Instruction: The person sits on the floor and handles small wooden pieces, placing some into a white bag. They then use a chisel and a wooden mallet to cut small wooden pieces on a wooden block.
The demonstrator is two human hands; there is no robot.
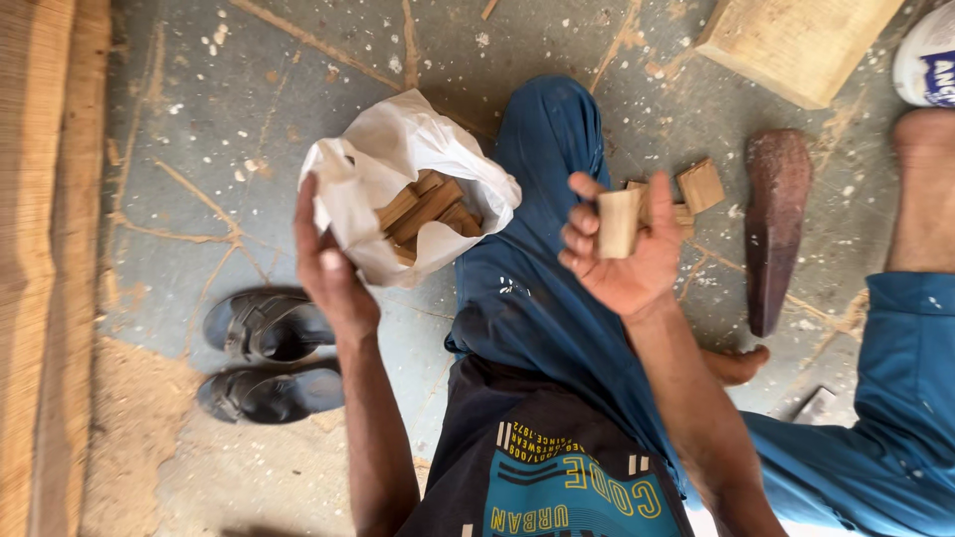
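The right hand is holding a small pale wooden block upright, its grip closed around the block with fingers on one side and thumb at the top. The left hand is gripping the near edge of a white plastic bag, keeping its mouth wide; inside, just beyond that grip, darker wooden pieces are lying stacked at a slant. Judging by this, the step in hand is gathering blocks into the bag, and the next move would be calling for the block to be carried leftward across the blue trouser leg and released over the opening while the left grip is keeping it spread. Beyond the right grip, more loose blocks are lying on the floor, with a dark reddish tapered slab farther out. A round white container with a blue label is sitting far beyond, at the corner. A pair of black sandals is resting below the left grip.
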